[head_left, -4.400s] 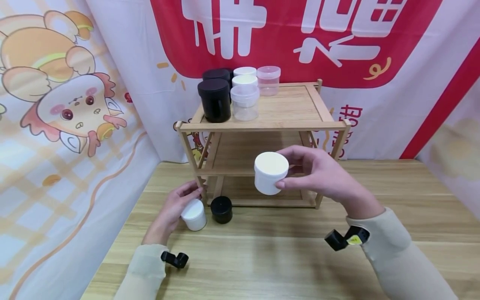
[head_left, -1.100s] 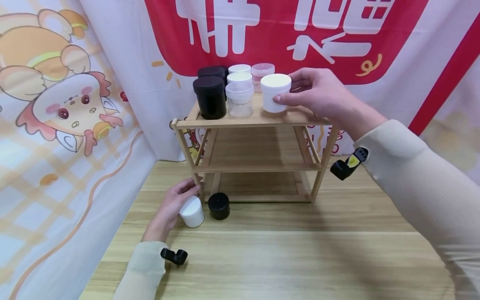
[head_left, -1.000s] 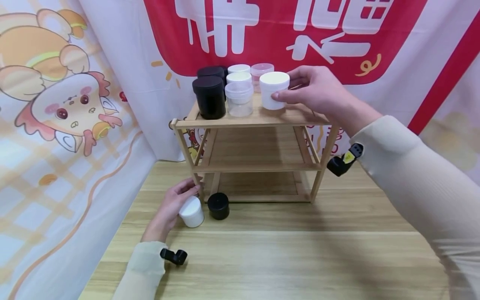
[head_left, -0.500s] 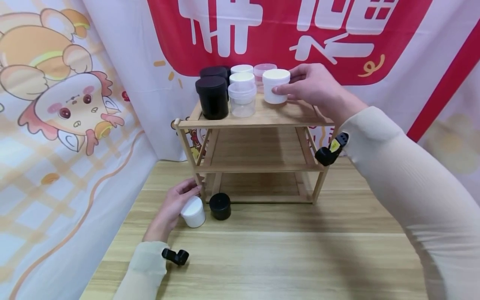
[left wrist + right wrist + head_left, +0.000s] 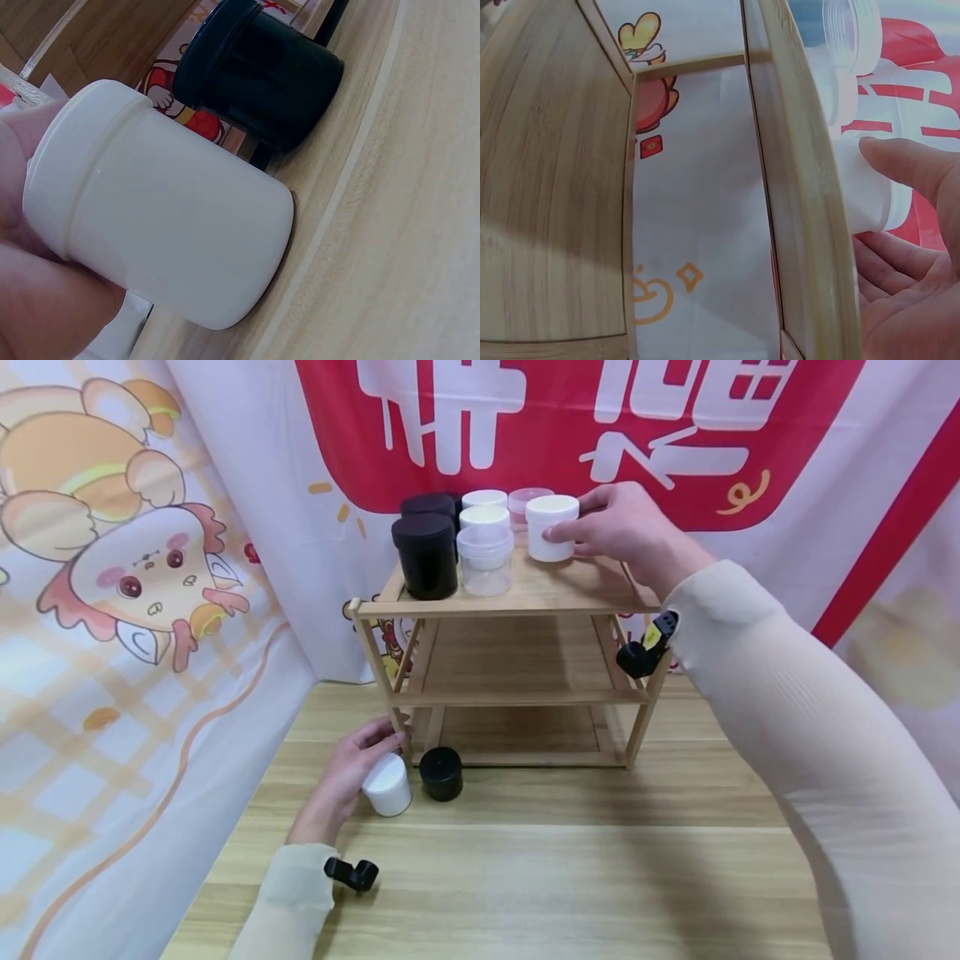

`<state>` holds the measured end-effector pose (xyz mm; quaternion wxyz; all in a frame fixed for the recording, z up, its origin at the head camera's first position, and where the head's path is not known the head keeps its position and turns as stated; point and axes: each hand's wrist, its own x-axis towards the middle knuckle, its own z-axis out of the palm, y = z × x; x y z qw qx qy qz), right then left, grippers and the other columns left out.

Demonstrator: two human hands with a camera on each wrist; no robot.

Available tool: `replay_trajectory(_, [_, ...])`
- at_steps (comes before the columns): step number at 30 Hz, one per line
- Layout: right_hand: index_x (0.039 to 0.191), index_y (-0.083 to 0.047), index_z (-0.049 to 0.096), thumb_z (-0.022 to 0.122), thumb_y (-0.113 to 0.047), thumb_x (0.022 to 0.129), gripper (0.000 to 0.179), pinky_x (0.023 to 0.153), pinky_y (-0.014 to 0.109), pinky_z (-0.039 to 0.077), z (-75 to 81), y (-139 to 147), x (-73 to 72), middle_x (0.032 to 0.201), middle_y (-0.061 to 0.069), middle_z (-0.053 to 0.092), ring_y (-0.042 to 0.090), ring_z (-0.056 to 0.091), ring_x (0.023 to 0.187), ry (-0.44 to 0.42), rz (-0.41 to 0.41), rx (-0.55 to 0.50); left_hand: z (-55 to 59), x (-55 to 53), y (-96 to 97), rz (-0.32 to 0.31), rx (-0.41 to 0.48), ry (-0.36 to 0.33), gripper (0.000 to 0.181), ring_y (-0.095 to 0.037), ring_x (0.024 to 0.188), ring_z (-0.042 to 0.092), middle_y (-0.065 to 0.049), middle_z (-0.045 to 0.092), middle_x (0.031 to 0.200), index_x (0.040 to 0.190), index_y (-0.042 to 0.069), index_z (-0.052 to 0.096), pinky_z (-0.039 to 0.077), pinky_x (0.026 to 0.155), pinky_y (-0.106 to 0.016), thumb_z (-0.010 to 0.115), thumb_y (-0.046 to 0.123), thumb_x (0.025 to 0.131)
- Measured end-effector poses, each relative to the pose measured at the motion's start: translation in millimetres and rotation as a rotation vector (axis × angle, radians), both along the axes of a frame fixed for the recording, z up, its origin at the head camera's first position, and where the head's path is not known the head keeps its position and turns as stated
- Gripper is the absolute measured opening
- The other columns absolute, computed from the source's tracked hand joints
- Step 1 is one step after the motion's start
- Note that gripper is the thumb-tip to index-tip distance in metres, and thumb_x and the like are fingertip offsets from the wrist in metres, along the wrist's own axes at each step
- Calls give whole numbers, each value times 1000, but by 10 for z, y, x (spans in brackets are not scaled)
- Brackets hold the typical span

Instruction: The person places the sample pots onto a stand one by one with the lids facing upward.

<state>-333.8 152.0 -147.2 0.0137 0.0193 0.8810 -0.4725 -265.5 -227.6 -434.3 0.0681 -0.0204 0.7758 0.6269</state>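
Note:
On the left, my left hand (image 5: 351, 772) has its thumb and fingers around the front left leg of the wooden rack (image 5: 517, 607). A white lidded jar (image 5: 387, 787) stands on the table against that hand; in the left wrist view the same white jar (image 5: 176, 217) is close up. Just right of it is a black lidded jar (image 5: 441, 774). My right hand (image 5: 626, 531) grips another white jar (image 5: 552, 531) by its side, over the rack's top shelf. In the right wrist view, the thumb (image 5: 907, 161) lies against this jar, partly hidden by the shelf edge.
Left of the held jar, the top shelf carries black jars (image 5: 427, 560), white jars (image 5: 483, 516), a clear jar (image 5: 486, 562) in front and another clear jar (image 5: 525, 503) behind. Two lower shelves (image 5: 517, 660) sit beneath. A printed cloth (image 5: 247, 468) hangs around the table.
My right hand has lifted its white jar from in front of the rack to the top shelf, lately pushing it further back. My left hand stays at the rack's leg.

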Motion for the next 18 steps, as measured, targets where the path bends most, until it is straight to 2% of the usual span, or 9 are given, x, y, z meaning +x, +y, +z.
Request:
replay_trajectory(8, [160, -26, 49, 84, -49, 91, 81, 121, 34, 47, -10, -79, -32, 164, -1, 48, 19, 48, 141, -9, -6, 30, -2, 20, -23, 6, -16, 9, 59, -29, 139, 57, -14, 58, 158, 158, 13, 53, 51, 104, -26, 70, 32, 106])
replay_trajectory(18, [161, -26, 49, 81, -50, 93, 79, 120, 32, 47, -20, -150, -64, 163, 0, 50, 19, 50, 139, -14, -10, 66, -7, 19, -35, 4, 7, 17, 57, -32, 142, 57, -14, 59, 157, 158, 14, 54, 50, 108, -29, 70, 31, 105])
